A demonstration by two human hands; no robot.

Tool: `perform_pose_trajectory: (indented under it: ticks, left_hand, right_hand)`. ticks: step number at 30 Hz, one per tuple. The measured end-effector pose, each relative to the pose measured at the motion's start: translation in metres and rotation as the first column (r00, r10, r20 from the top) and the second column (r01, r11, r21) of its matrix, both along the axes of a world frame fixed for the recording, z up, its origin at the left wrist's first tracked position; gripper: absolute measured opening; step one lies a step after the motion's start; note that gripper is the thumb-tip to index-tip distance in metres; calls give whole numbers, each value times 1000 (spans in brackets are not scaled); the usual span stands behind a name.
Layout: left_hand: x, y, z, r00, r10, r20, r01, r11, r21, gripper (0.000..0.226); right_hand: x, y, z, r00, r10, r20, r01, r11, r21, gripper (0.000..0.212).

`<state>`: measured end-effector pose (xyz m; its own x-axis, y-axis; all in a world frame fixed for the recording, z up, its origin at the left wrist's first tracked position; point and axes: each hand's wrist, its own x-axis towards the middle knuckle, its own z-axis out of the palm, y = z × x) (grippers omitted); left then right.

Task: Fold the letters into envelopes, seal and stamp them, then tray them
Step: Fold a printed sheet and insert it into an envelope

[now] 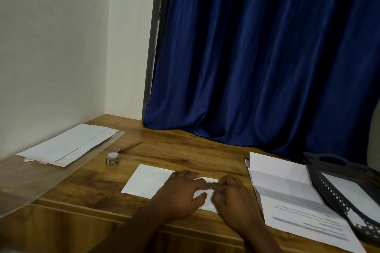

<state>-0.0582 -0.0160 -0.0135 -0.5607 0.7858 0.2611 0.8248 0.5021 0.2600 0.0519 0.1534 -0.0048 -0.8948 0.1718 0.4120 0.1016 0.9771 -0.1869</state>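
A white envelope (148, 181) lies flat near the front edge of the wooden table (185, 150). My left hand (181, 195) and my right hand (232, 197) both rest on its right part, fingertips meeting over a small dark stamp (209, 185) that they press down. A small roll of stamps (112, 159) stands to the left behind the envelope. A printed letter (287, 195) with fold creases lies open on the right. Beside it, a dark perforated tray (337, 183) holds a white envelope (349, 189).
A stack of white envelopes (67, 146) lies on a clear plastic sheet (41, 174) at the back left. A thin wooden stick (131, 146) lies behind the stamp roll. A blue curtain (257, 57) hangs down to the table's far edge.
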Motion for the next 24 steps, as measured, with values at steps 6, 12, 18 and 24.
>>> perform_pose_trajectory:
  ticks: [6,12,18,24]
  left_hand:
    - [-1,0,0,1000,-22,0,22,999,38,43]
    - [3,-1,2,999,-38,-7,38,997,66,39]
    - [2,-1,0,999,-40,0,40,995,89,39]
    - [1,-1,-1,999,-42,-8,43,995,90,39]
  right_hand:
    - [-3,-1,0,995,-42,90,33,995,92,47]
    - [-4,0,-1,993,-45,111,36,996,81,49]
    - [-5,2,-3,992,-42,122,32,996,85,49]
    - [-7,0,-4,992,-38,119,29,997,74,54]
